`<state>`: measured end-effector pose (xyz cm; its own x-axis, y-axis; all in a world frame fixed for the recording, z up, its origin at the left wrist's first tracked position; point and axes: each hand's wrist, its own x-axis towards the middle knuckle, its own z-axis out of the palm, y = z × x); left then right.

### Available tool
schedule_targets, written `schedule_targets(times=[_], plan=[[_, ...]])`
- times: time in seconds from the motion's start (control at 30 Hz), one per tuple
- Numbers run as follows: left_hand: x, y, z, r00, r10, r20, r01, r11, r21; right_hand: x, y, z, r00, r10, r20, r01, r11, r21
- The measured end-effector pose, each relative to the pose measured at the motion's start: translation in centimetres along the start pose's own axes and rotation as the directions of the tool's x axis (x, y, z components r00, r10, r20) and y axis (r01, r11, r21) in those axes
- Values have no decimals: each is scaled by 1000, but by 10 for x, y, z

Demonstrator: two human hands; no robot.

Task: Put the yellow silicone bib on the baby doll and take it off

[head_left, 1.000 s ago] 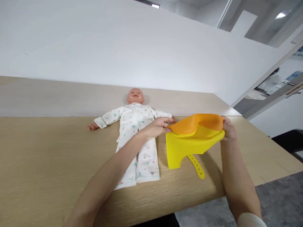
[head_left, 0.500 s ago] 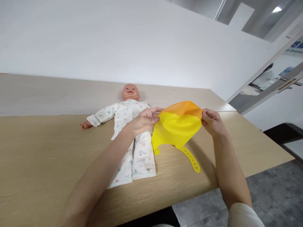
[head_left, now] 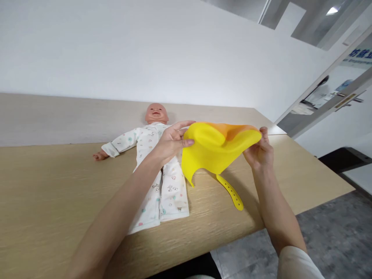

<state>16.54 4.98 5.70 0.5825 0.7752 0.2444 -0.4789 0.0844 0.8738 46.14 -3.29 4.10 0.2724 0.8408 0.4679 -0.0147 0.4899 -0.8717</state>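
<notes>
A yellow bib [head_left: 212,155] with an orange part along its far side hangs between my two hands above the table. My left hand [head_left: 173,144] pinches its left edge, thumb on the near face. At the opposite edge, my right hand [head_left: 260,151] grips from behind and below, so some fingers are hidden. The bib's neck strap, with a row of holes, dangles toward the table. Just left of it a baby doll [head_left: 157,113] lies on its back in a white patterned suit, partly covered by my left hand and forearm.
The wooden table [head_left: 58,186] has a raised back panel against a white wall [head_left: 130,50]. Its right edge drops to a grey floor [head_left: 328,221]. A dark chair seat [head_left: 344,159] and a door with a handle stand at the right.
The bib's upper edge has folded toward me, so less orange shows and more yellow bulges out. My right hand has turned under its edge. The view has shifted slightly.
</notes>
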Motion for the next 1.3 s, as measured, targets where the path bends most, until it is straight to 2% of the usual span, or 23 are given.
schedule_targets(times=[0.1,0.17,0.37,0.47,0.6,0.73,0.8,0.87,0.97,1.03,1.13,1.23,1.3], plan=[[2,-2,0,989,54,-137,-56,998,-10,-3,-7,6,994,-81,-80,89,991,102],[4,-2,-1,975,66,-212,-71,997,-18,-5,-13,14,997,-50,-54,55,993,102],[7,-3,-4,941,57,-334,-66,998,-17,-6,-10,31,999,37,28,-33,991,-132],[5,-4,-2,936,28,-351,-39,999,-24,-5,-2,34,989,143,-42,-149,956,-254],[8,0,-3,958,91,-272,-64,992,107,3,-2,30,987,51,-151,-100,934,-343],[15,22,-3,949,188,-254,-90,931,353,33,-15,25,996,25,-83,-60,893,-446],[10,36,9,933,281,-227,-160,885,438,54,-21,27,999,25,-34,-39,860,-509],[-3,46,31,932,328,-154,-220,849,480,73,-26,36,998,60,3,-51,872,-486],[-35,49,79,961,269,-60,-198,825,529,90,-33,64,983,144,115,-111,960,-256],[-55,45,110,938,344,41,-287,705,648,90,-41,88,969,133,208,-114,988,-101],[-77,40,141,850,410,330,-484,363,796,73,-57,120,953,-49,300,18,994,106],[-94,33,150,757,449,475,-568,93,818,46,-71,137,921,-237,308,125,930,345],[-106,24,147,696,500,515,-581,-28,813,30,-73,137,928,-266,262,134,892,432]])
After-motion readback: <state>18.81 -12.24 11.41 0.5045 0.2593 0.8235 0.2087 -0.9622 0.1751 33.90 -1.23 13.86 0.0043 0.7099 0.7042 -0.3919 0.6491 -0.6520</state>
